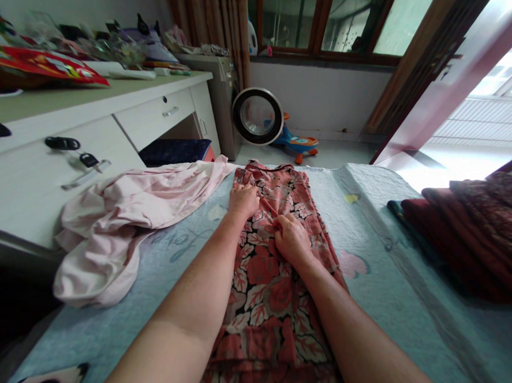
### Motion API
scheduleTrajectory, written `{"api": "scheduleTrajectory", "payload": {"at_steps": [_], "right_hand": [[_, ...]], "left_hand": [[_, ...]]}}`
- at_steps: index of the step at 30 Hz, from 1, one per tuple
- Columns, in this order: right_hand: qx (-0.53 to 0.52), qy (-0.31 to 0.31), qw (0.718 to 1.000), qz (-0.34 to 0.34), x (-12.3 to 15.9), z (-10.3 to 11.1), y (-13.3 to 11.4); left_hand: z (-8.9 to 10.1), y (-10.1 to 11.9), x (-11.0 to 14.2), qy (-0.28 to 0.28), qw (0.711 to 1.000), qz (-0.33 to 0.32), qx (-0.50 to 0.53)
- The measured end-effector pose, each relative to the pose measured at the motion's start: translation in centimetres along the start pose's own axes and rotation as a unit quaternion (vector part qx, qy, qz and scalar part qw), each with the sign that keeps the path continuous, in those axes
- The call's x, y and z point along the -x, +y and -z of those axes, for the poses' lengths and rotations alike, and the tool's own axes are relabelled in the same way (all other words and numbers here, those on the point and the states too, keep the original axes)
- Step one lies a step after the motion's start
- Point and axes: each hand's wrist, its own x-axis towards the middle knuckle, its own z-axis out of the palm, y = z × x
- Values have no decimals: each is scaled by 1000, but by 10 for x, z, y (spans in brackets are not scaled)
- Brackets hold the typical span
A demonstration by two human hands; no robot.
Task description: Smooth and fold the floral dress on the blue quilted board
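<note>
A red floral garment, patterned with leaves in black and pale pink, lies in a long narrow strip on the bed, a band or collar at its far end. My left hand rests near the far left part of it, fingers curled and closed on the fabric. Closer to me, my right hand pinches the cloth around the middle, where creases run out from the fingers. Both forearms reach over the garment and hide some of its sides.
A pale pink garment lies crumpled at the left. Folded dark red clothes are stacked at the right. The bed cover is light blue. Beyond are a white desk, a washing machine with its round door swung out, and a ride-on toy.
</note>
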Motion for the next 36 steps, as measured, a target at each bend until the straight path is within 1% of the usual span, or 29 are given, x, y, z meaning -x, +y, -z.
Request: {"api": "scheduleTrajectory", "payload": {"at_steps": [6, 11, 15, 21, 26, 32, 36], "right_hand": [[3, -1, 1000, 2, 0, 0, 0], [1, -3, 1000, -1, -1, 0, 0], [0, 1, 1000, 3, 0, -1, 0], [9, 3, 1000, 4, 0, 0, 0], [8, -2, 1000, 1, 0, 1, -1], [8, -4, 1000, -2, 0, 1, -1], [9, -5, 1000, -4, 0, 2, -1]], "left_hand": [[0, 1, 1, 0, 1000, 2, 0], [7, 2, -2, -6, 1000, -16, -7], [12, 3, -5, -38, 999, -36, 13], [11, 1, -6, -81, 994, -47, 55], [8, 0, -7, -77, 994, -38, 61], [8, 1, -7, -49, 997, -27, 57], [11, 2, -7, -59, 996, -24, 58]]}}
